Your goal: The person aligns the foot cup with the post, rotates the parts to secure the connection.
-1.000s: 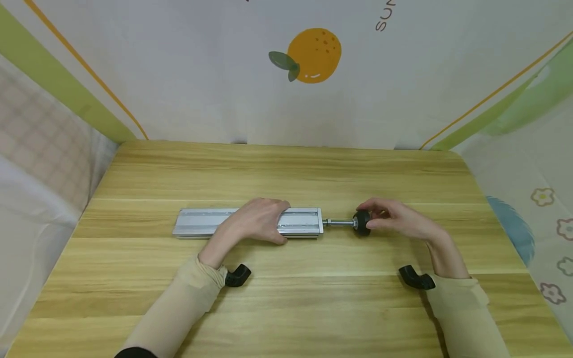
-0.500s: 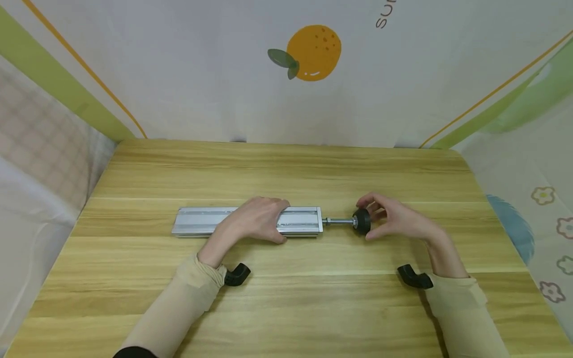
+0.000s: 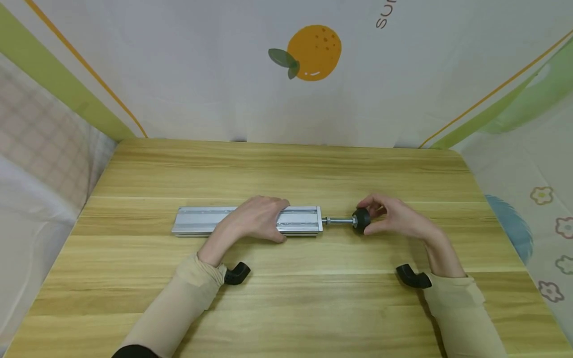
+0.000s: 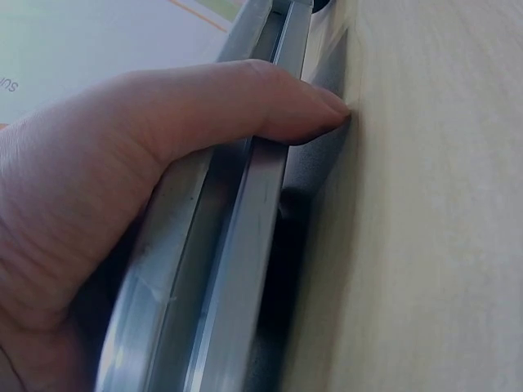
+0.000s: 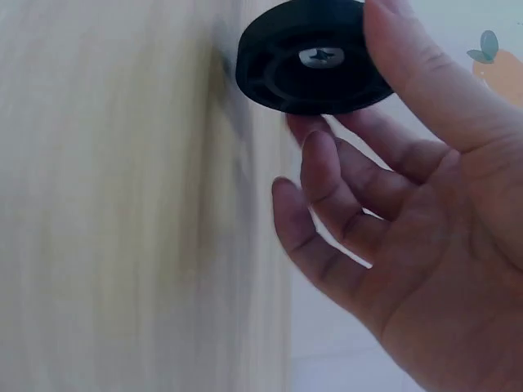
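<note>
An aluminium profile (image 3: 197, 221) lies lengthwise on the wooden table. My left hand (image 3: 257, 219) grips it from above, its thumb (image 4: 270, 98) down along the near side and the tip close to the tabletop. Out of the profile's right end plate runs a threaded rod (image 3: 341, 221) with nuts on it. At the rod's end sits the black round foot (image 3: 361, 220) of a levelling foot. My right hand (image 3: 396, 218) pinches this foot by its rim between thumb and fingers. In the right wrist view, the foot's underside (image 5: 278, 69) shows a screw head in its middle.
The wooden table (image 3: 313, 308) reaches to a white printed cloth (image 3: 201, 74) at the back. More cloth hangs at both sides. A black curved piece (image 3: 237, 273) sticks out at the left cuff, and a similar black piece (image 3: 413, 276) at the right cuff.
My right thumb and fingers have spread off the foot and then come back onto its rim. The left hand and the profile have stayed in place.
</note>
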Demonstrator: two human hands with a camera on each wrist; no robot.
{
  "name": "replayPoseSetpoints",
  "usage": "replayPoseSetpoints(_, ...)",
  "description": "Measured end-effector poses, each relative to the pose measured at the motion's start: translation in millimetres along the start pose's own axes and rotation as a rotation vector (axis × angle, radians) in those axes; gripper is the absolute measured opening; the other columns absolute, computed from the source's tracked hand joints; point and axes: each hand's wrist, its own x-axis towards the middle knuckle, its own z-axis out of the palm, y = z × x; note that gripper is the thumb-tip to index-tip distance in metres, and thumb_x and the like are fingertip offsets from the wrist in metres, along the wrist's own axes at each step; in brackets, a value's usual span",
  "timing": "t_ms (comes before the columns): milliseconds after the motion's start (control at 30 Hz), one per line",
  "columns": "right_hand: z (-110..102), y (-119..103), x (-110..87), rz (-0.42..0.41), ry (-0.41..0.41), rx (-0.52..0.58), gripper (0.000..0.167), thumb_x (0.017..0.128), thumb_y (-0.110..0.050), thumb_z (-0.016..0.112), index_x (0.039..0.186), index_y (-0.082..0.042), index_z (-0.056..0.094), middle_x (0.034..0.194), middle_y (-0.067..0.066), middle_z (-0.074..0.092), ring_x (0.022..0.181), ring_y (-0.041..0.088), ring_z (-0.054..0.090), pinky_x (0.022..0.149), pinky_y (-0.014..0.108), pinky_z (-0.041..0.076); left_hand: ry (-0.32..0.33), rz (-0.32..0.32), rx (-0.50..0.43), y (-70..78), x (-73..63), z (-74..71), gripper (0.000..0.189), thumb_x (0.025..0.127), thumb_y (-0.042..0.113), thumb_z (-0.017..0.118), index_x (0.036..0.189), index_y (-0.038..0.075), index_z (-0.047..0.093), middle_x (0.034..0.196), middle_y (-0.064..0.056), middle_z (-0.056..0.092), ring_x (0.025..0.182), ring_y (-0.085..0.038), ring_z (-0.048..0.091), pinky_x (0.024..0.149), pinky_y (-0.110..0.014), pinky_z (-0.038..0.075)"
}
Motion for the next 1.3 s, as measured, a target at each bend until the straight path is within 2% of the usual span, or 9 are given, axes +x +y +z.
replayPoseSetpoints(167, -2.1, 1.7, -1.7, -0.025, -0.063, -0.007, 0.047, 0.095, -0.024, 0.073, 0.137, -0.006, 0.061, 0.099, 0.005, 0.068, 0.086, 0.012, 0.06, 0.074, 0.025, 0.052, -0.006, -0.002, 0.005, 0.4, 0.0, -1.0, 0.068, 0.073, 0.044, 0.084, 0.128, 0.011, 0.061, 0.102, 0.001, 0.07, 0.09, -0.017, 0.065, 0.092, -0.041, 0.057)
replayPoseSetpoints(267, -2.8, 1.8, -2.8, -0.029, -0.087, -0.001, 0.047, 0.1, -0.027, 0.066, 0.141, -0.005, 0.058, 0.103, 0.004, 0.07, 0.086, 0.01, 0.061, 0.074, 0.025, 0.053, -0.006, 0.0, 0.006, 0.5, 0.0, -0.9, 0.067, 0.073, 0.044, 0.084, 0.127, 0.011, 0.061, 0.1, 0.002, 0.069, 0.089, -0.017, 0.064, 0.092, -0.041, 0.057)
replayPoseSetpoints(400, -3.4, 1.9, -3.7, -0.027, -0.1, -0.001, 0.049, 0.103, -0.029, 0.062, 0.144, -0.004, 0.055, 0.108, 0.005, 0.071, 0.09, 0.01, 0.063, 0.077, 0.025, 0.054, -0.004, 0.006, 0.006, 0.5, 0.0, -0.7, 0.067, 0.073, 0.044, 0.084, 0.127, 0.011, 0.061, 0.098, 0.003, 0.068, 0.087, -0.016, 0.063, 0.092, -0.041, 0.057)
replayPoseSetpoints(533, -3.2, 2.5, -4.7, -0.051, -0.087, 0.001, 0.056, 0.098, -0.027, 0.07, 0.147, -0.007, 0.051, 0.125, 0.008, 0.068, 0.103, 0.013, 0.063, 0.087, 0.027, 0.055, -0.002, 0.009, 0.006, 0.6, 0.2, -0.9, 0.065, 0.073, 0.044, 0.084, 0.124, 0.011, 0.061, 0.094, 0.004, 0.066, 0.083, -0.015, 0.061, 0.089, -0.04, 0.056)
replayPoseSetpoints(667, -1.5, 3.6, -3.5, -0.045, -0.072, 0.067, 0.073, 0.083, -0.02, 0.086, 0.145, -0.011, 0.048, 0.14, 0.01, 0.057, 0.114, 0.02, 0.059, 0.097, 0.034, 0.055, -0.005, 0.009, 0.008, 0.6, 0.3, -1.0, 0.062, 0.073, 0.044, 0.083, 0.122, 0.012, 0.061, 0.091, 0.005, 0.064, 0.081, -0.014, 0.06, 0.087, -0.039, 0.056)
replayPoseSetpoints(800, 1.0, 4.6, 0.2, -0.014, -0.067, 0.118, 0.077, 0.074, -0.017, 0.092, 0.137, -0.011, 0.048, 0.134, 0.01, 0.055, 0.112, 0.024, 0.058, 0.094, 0.033, 0.056, -0.003, 0.007, 0.012, 1.0, -0.4, -1.4, 0.062, 0.073, 0.044, 0.083, 0.122, 0.012, 0.061, 0.092, 0.005, 0.065, 0.082, -0.014, 0.059, 0.088, -0.04, 0.056)
replayPoseSetpoints(967, 2.5, 2.2, 1.4, 0.002, -0.042, 0.096, 0.07, 0.074, -0.018, 0.092, 0.131, -0.008, 0.051, 0.125, 0.012, 0.06, 0.11, 0.026, 0.059, 0.092, 0.032, 0.055, -0.002, 0.004, 0.013, 1.7, -0.7, -2.1, 0.064, 0.073, 0.044, 0.083, 0.124, 0.012, 0.061, 0.095, 0.004, 0.066, 0.083, -0.014, 0.06, 0.089, -0.04, 0.056)
replayPoseSetpoints(1133, 1.2, 0.2, -0.5, 0.009, -0.025, 0.046, 0.06, 0.08, -0.02, 0.088, 0.13, -0.008, 0.056, 0.116, 0.01, 0.067, 0.105, 0.022, 0.064, 0.089, 0.03, 0.055, 0.0, 0.004, 0.011, 1.9, -1.0, -2.0, 0.066, 0.073, 0.044, 0.083, 0.126, 0.011, 0.061, 0.099, 0.003, 0.068, 0.086, -0.015, 0.062, 0.092, -0.041, 0.056)
replayPoseSetpoints(1300, -1.7, 0.2, -3.6, -0.02, -0.066, 0.007, 0.047, 0.096, -0.025, 0.072, 0.138, -0.008, 0.059, 0.106, 0.006, 0.068, 0.092, 0.015, 0.061, 0.078, 0.025, 0.053, 0.003, 0.005, 0.011, 1.8, -0.6, -1.8, 0.063, 0.073, 0.044, 0.084, 0.122, 0.012, 0.062, 0.096, 0.004, 0.066, 0.083, -0.015, 0.06, 0.088, -0.04, 0.056)
